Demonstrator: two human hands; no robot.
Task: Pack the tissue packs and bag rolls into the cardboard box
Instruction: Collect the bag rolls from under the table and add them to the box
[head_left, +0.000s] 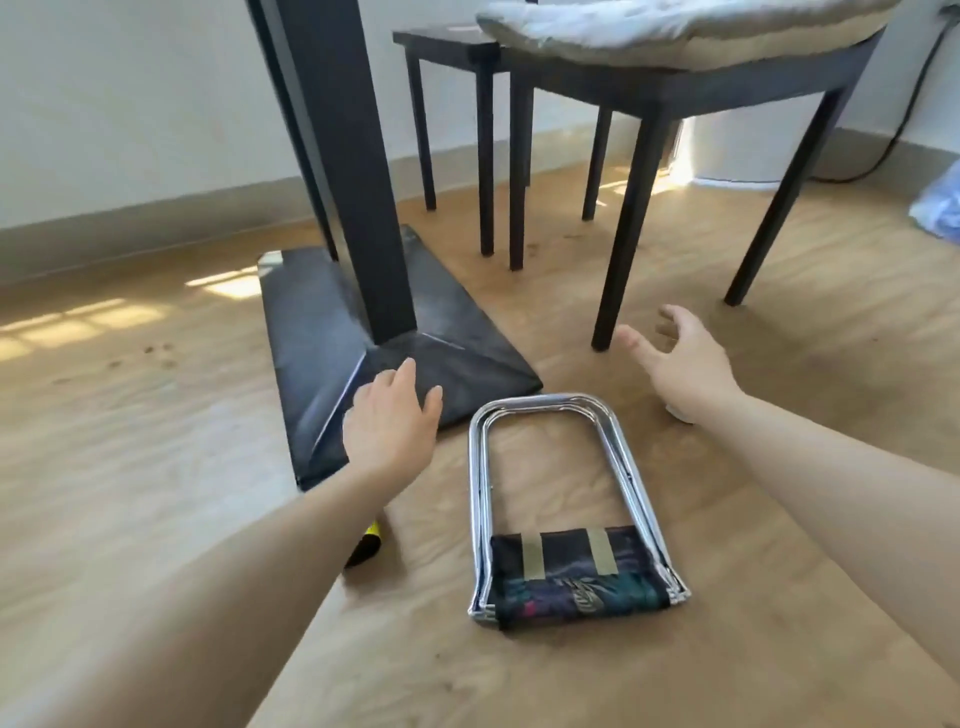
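Head view: both arms reach out low over a pale wood-grain floor (156, 441). The left hand (389, 421) is spread wide, palm down, holding nothing, over the near corner of a dark, glossy table base (322, 332). The right hand (680, 364) is also wide and empty, fingers curled loosely, near a dark chair leg (628, 234).

Between the forearms a folded stool (571, 514) lies flat: shiny chrome tubing bent in a rounded loop, with patterned dark fabric bunched at its near end. A black-and-yellow object (366, 545) peeks from under the left forearm; what it is cannot be told.

No tissue packs, bag rolls or cardboard box show here. By judgement, tissue packs would be light and squashy, best gripped across their sides; bag rolls firmer, rounder, slippery in film.
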